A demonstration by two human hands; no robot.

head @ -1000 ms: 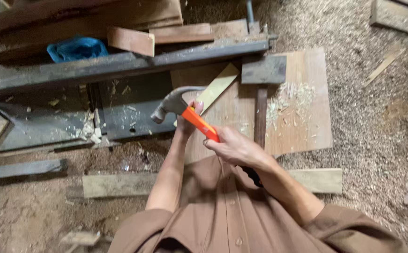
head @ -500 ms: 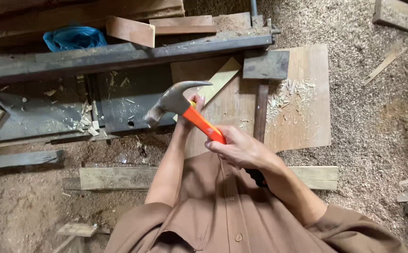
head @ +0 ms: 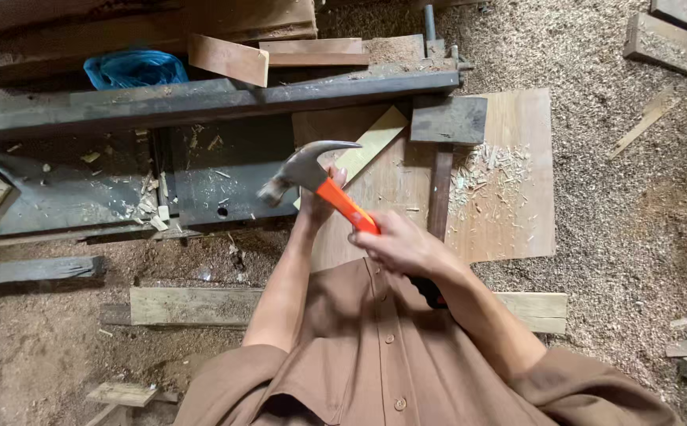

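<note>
Right hand (head: 402, 244) is fully closed around the orange handle of a claw hammer (head: 320, 177), gripping it about mid-handle; the black end of the handle pokes out below the wrist. The hammer is raised, its steel head up and to the left of the hand, claw curving right, striking face pointing down-left and slightly motion-blurred. Left hand (head: 320, 207) sits just behind the hammer head, mostly hidden by it; fingertips show near the lower end of a pale wood strip (head: 371, 146), but I cannot tell whether it is pinching the strip or how open it is. The strip lies diagonally on a plywood sheet (head: 517, 189), running up-right toward a dark steel beam (head: 201, 99) that crosses the scene left to right at the far side. A dark metal block on a stem (head: 447, 122) stands just right of the strip, touching the beam's right end. Wood shavings are scattered on the plywood right of the stem. A blue plastic bag (head: 134, 69) sits beyond the beam at far left, next to a short brown board (head: 229, 59) leaning over the beam. A rough plank (head: 193, 306) lies flat on the ground near the person's knees, partly under the brown garment. Sawdust floor (head: 635, 197) all around, with loose offcuts at right.
</note>
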